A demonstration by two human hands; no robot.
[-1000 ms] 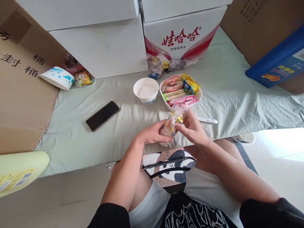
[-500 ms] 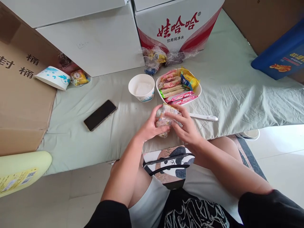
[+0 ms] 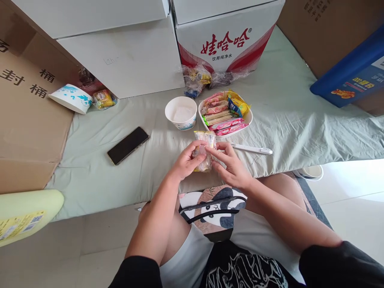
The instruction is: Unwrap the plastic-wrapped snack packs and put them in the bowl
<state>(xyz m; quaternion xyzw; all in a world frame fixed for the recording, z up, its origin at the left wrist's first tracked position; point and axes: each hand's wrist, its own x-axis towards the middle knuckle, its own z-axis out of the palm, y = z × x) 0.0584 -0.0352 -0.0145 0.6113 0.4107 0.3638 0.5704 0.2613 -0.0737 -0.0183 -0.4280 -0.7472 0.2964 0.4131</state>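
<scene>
**Clear snack packet held in two hands over the bed edge**

Head view, single angle.

- Item in hand: small clear plastic packet of wrapped sweets [image 3: 204,154], yellow and orange pieces showing through the film. It is held upright just above the near edge of the bed sheet [image 3: 285,116], in front of the person's knees.
- Left hand [image 3: 187,162]: cupped round the packet's left side, thumb across the front; fingers [image 3: 196,147] closed on the film.
- Right hand [image 3: 229,166]: meets it from the right; fingers [image 3: 221,154] pinching the packet's right edge, the rest curled loosely beneath.
- Handling, as judged: light, soft and crinkly; the film looks slick and will give under pressure, while the contents shift inside. The sealed top strip and side seams look the firmest places to grip; squeezing the middle risks crushing what is within.
- Just beyond the hands: white bowl of assorted wrapped snacks [image 3: 225,113], with an empty paper cup [image 3: 181,113] touching or nearly touching its left side.
- White pen [image 3: 253,150] lying on the sheet, near the right hand.
- Black phone [image 3: 128,145], face up, well to the left.
- Further packets of sweets [image 3: 198,80] against a white carton with red lettering [image 3: 226,42].
- Tipped paper cup [image 3: 71,98] by the brown cardboard box [image 3: 30,112] at far left.
</scene>
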